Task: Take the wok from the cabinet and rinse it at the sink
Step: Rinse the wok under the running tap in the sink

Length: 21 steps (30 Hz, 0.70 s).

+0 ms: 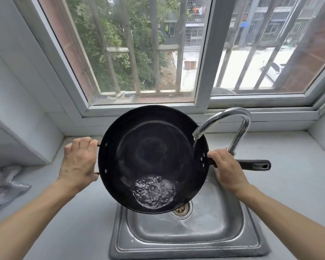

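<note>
Wok [150,147] is held up over the steel sink [188,239], tipped toward the near side so water from the chrome tap [231,119] pools at the low edge. Left hand [79,162] is curled around the small loop handle, right hand [227,171] wrapped around the long black handle. Dark, smooth, round metal.

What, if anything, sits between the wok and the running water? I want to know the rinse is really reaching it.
Nothing visible does. The faucet spout hangs over the wok's right rim, and its stream falls inside; water pools at the near, lower side. The left hand and right hand hold the handles, clear of the stream.
</note>
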### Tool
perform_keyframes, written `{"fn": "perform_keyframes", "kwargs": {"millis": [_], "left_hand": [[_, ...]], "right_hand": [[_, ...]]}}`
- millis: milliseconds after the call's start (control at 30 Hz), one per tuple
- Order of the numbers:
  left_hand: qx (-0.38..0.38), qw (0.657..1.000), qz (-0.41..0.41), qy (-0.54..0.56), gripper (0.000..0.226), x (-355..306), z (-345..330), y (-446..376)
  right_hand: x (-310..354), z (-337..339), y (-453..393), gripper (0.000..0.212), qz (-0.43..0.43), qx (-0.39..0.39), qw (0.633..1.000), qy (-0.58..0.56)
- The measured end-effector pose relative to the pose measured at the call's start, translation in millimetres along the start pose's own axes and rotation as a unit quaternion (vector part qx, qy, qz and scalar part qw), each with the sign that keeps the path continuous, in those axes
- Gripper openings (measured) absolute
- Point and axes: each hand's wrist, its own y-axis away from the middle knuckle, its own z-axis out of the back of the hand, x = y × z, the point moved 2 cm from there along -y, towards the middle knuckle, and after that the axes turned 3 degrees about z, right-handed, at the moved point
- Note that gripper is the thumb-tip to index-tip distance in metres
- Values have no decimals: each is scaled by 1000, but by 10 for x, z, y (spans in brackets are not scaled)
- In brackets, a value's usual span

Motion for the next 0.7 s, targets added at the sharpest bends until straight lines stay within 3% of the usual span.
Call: {"fn": "perform_keyframes", "kwargs": {"millis": [300,700], "left_hand": [[74,997,-27,21,107,0,-81,139],[162,978,-101,83,103,-166,-323,351]], "right_hand": [[46,289,95,60,3,37,999,-13],[-67,540,388,37,34,88,995,-11]]}}
